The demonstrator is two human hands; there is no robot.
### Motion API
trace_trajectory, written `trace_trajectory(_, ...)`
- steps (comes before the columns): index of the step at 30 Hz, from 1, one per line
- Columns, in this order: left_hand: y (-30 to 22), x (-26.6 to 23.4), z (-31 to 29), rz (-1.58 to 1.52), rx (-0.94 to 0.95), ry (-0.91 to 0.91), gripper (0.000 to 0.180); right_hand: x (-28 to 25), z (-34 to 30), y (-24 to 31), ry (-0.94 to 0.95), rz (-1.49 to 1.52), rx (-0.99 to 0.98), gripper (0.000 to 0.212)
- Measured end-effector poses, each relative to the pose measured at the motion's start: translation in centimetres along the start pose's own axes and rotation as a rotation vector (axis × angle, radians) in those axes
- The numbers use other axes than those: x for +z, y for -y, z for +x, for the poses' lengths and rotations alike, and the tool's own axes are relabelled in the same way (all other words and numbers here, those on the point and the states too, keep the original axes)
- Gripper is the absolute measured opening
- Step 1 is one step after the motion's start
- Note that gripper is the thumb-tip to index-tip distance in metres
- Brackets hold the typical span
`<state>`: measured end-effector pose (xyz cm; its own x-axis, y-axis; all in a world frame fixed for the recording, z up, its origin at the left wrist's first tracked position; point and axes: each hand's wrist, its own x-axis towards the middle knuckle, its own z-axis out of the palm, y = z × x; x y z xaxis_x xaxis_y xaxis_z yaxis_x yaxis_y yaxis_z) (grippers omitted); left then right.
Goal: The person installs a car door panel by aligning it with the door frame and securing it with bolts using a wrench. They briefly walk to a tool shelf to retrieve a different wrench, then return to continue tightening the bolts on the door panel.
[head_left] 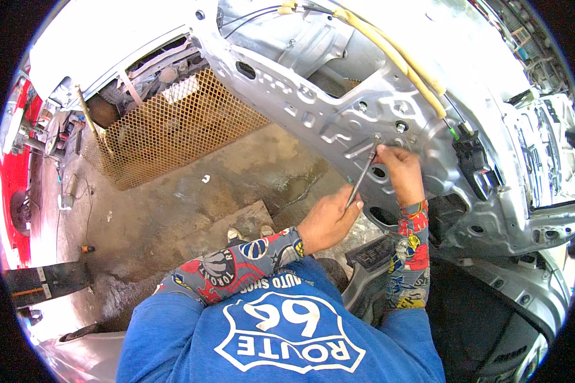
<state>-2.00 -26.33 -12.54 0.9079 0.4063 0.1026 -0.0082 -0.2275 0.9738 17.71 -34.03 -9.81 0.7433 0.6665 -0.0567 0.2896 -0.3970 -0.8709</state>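
The left hand [329, 220] grasped the near end of a slim metal tool [364, 173], slanted over the silver panel [338, 129]. The right hand [402, 171] curled at its far end, its grip unclear.

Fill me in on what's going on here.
Someone is working on the exposed inner panel of a silver car door. The left hand grips a slim metal hand tool, which slants up to the panel, and the right hand has its fingertips at the tool's far end. Yellow-sleeved cables run across the door to a black mechanism, probably the latch.
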Motion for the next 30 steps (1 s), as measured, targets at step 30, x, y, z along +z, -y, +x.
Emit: trace_trajectory(30,5.5,-2.9,-0.1,-1.562,-0.386,0.262,0.044,4.6,2.9,-4.8,0.065,1.439,0.31,0.028)
